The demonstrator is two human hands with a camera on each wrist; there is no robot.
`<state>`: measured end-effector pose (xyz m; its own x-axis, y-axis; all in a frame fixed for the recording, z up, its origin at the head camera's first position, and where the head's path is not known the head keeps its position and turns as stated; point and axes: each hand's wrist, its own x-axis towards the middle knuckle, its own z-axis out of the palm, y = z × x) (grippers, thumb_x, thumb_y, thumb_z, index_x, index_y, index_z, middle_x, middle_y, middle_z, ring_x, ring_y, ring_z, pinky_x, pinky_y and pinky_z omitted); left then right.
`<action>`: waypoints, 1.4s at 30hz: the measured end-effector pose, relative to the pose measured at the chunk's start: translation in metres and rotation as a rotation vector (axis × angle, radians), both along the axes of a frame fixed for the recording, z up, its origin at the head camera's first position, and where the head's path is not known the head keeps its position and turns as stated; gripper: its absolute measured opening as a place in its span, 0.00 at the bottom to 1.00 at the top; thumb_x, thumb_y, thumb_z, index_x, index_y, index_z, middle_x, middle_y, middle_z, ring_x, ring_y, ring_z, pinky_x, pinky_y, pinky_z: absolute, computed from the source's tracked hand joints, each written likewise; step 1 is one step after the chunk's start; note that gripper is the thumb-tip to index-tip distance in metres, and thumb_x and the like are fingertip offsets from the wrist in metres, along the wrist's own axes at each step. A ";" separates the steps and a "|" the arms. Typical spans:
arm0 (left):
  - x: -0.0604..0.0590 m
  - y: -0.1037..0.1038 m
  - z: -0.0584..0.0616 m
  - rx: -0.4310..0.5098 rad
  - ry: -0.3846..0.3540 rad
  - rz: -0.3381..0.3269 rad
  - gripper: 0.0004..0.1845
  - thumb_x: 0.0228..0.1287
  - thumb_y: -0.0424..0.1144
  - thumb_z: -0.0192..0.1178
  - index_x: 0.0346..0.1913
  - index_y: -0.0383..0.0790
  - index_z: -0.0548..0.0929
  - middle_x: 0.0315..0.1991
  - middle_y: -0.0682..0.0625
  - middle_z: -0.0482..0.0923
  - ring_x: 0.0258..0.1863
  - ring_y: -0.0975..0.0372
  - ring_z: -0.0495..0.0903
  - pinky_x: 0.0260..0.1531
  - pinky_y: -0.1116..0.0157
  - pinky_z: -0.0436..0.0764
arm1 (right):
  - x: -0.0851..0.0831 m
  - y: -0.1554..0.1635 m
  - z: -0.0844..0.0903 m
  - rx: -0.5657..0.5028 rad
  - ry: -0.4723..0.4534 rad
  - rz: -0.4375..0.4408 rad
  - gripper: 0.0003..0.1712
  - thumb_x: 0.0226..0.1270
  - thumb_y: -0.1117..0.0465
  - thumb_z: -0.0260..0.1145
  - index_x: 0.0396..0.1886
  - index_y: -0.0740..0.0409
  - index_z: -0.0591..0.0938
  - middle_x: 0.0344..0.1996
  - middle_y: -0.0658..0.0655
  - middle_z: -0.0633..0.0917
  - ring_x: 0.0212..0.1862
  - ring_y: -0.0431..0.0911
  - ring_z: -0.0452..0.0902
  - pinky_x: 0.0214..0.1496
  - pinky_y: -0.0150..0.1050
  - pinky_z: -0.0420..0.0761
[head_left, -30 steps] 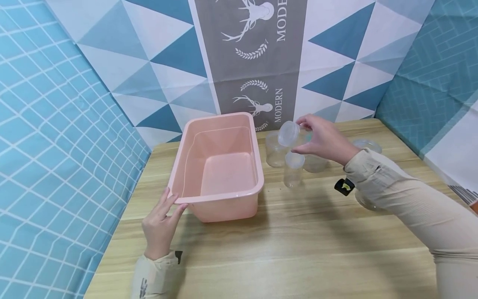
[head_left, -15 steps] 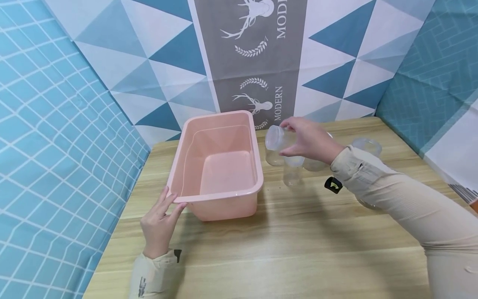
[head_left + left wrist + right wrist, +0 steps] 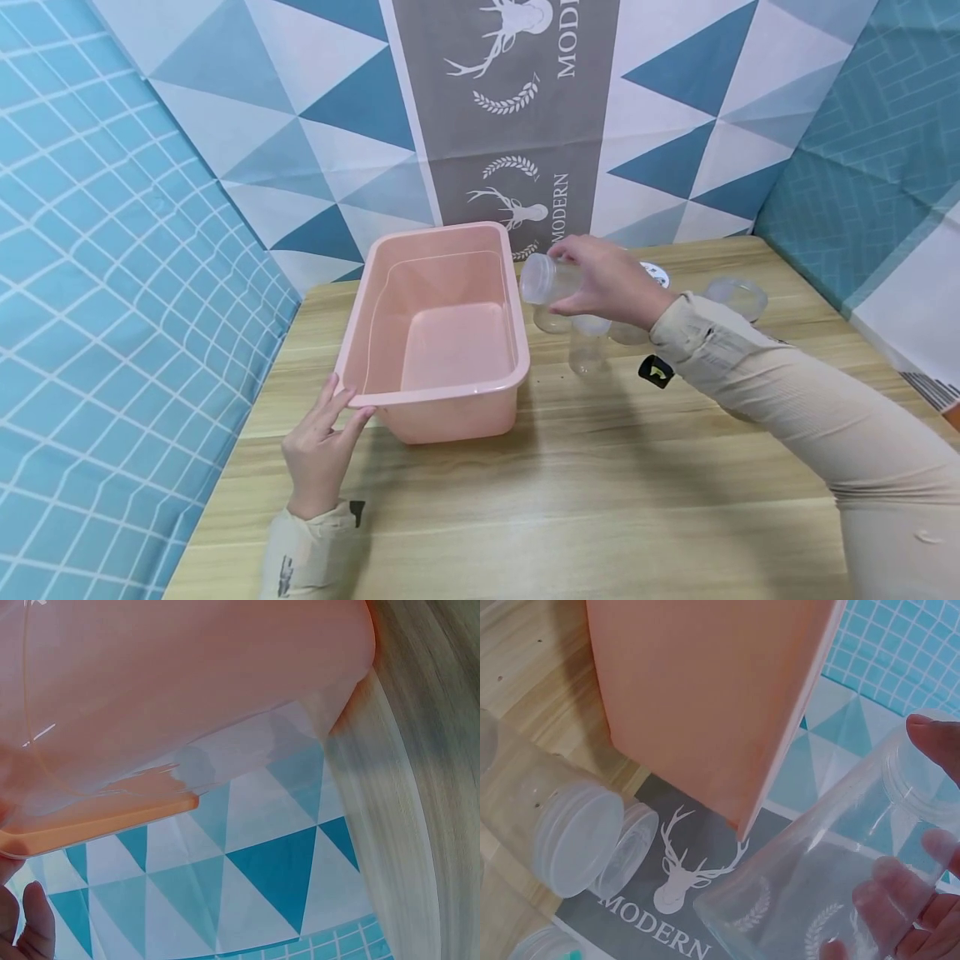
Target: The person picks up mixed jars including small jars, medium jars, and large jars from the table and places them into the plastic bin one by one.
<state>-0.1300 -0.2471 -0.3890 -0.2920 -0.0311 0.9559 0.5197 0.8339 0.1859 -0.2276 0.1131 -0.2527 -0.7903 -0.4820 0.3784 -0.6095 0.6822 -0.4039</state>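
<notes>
My right hand point(image 3: 611, 283) grips a clear plastic jar point(image 3: 802, 862) with a whitish translucent lid point(image 3: 537, 278). The jar is held tilted over onto its side, lid pointing left, close to the right rim of a pink plastic tub point(image 3: 435, 398). In the right wrist view, fingers curl around the jar's clear wall and the thumb lies on the lid. Nothing shows inside the tub. At its near left corner my left hand point(image 3: 318, 458) holds the rim, with the thumb on the front side. The left wrist view shows mostly the tub's outer wall point(image 3: 195, 690).
Below and behind my right hand, several lidded clear jars stand on the wooden table point(image 3: 480, 525), including a slim jar point(image 3: 587, 350) and a wider jar point(image 3: 551, 320). Another clear container point(image 3: 737, 298) stands farther right. Patterned cloth point(image 3: 517, 125) rises behind the table.
My right hand has moved left with the jar, bringing its lid from above the standing jars to beside the tub's right rim. My left hand has stayed on the tub's corner.
</notes>
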 end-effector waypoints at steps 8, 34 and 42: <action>0.000 0.000 0.000 0.004 -0.004 0.000 0.31 0.57 0.61 0.61 0.33 0.30 0.88 0.41 0.37 0.83 0.40 0.58 0.84 0.09 0.68 0.61 | 0.001 -0.011 0.003 -0.028 -0.010 0.008 0.36 0.41 0.59 0.80 0.51 0.67 0.77 0.44 0.64 0.82 0.44 0.54 0.77 0.44 0.47 0.78; 0.001 0.000 -0.003 0.045 -0.019 -0.010 0.30 0.56 0.61 0.63 0.32 0.30 0.88 0.41 0.37 0.83 0.44 0.73 0.79 0.10 0.70 0.63 | -0.002 -0.055 0.011 -0.266 -0.134 0.065 0.39 0.42 0.61 0.81 0.55 0.65 0.74 0.51 0.61 0.79 0.56 0.56 0.74 0.58 0.47 0.73; 0.000 -0.002 0.001 0.010 -0.012 -0.022 0.31 0.57 0.60 0.62 0.32 0.28 0.87 0.41 0.35 0.83 0.17 0.47 0.82 0.08 0.69 0.62 | -0.003 -0.068 0.015 -0.294 -0.124 0.110 0.37 0.42 0.62 0.81 0.54 0.65 0.74 0.49 0.61 0.79 0.53 0.52 0.74 0.58 0.44 0.72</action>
